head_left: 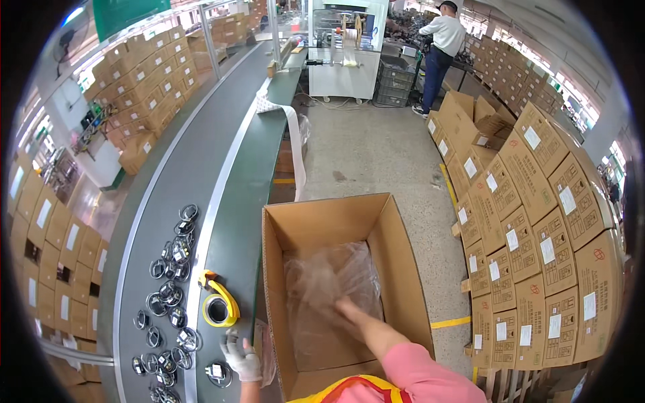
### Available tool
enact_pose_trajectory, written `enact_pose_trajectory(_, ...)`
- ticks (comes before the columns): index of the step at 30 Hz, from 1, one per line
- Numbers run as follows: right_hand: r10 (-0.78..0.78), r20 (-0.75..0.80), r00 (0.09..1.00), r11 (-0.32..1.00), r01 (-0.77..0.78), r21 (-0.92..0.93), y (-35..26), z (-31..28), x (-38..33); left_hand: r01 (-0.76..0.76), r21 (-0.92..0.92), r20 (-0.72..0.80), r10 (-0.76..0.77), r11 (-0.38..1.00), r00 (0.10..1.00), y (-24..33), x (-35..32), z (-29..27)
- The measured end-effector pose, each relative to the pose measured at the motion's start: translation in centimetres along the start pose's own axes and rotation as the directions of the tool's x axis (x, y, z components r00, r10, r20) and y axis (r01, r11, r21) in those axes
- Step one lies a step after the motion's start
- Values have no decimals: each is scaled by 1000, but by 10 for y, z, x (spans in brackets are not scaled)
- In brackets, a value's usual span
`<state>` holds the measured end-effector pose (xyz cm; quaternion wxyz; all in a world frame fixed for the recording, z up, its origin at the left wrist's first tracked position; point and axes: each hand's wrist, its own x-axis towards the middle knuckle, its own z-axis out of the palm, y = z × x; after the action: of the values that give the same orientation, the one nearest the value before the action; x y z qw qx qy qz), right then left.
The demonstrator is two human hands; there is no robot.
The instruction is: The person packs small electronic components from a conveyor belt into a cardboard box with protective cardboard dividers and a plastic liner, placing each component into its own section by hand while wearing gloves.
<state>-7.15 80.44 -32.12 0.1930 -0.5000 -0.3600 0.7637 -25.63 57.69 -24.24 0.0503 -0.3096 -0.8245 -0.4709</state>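
Note:
In front of me stands an open cardboard box [277, 302] with a clear plastic bag [359, 269] inside. My right hand [324, 279] reaches into the box and into the film, which veils it; motion smears the fingers. My left hand [242, 356], in a whitish glove, is over the green bench edge left of the box. Its fingers are apart and nothing shows in them. Beside it on the bench lies a coiled black cable with a plug-like body [218, 373]. Just beyond that hand sits a yellow tape dispenser [230, 303].
Several coiled black cables [169, 293] lie on the dark conveyor belt [195, 154] at left. A white strip [293, 141] hangs off the bench. Stacked cartons [517, 269] line the right side. A person [443, 47] stands at the back near a white machine [345, 54].

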Motion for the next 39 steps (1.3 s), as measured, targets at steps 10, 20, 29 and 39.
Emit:
enact_pose_trajectory(10, 123, 115, 986, 894, -161, 418, -14, -24, 17, 161, -163, 513, -55, 973, 856, 158, 58, 127)
enact_pose_trajectory(20, 49, 334, 941, 978, 23, -209, -47, -12, -56, 960, 79, 826, -557, 268, 87, 34, 2, 208)
enact_pose_trajectory(29, -410, 464, 785, 671, 604, -431, -151, -41, -146, 612, -626, 695, -11, 483, 719, 192, 42, 85)
enact_pose_trajectory(39, -88, 728, 680, 333, 709, -621, -101, 4, -183, 420, -716, 463, -71, 557, 883, 177, 27, 0)
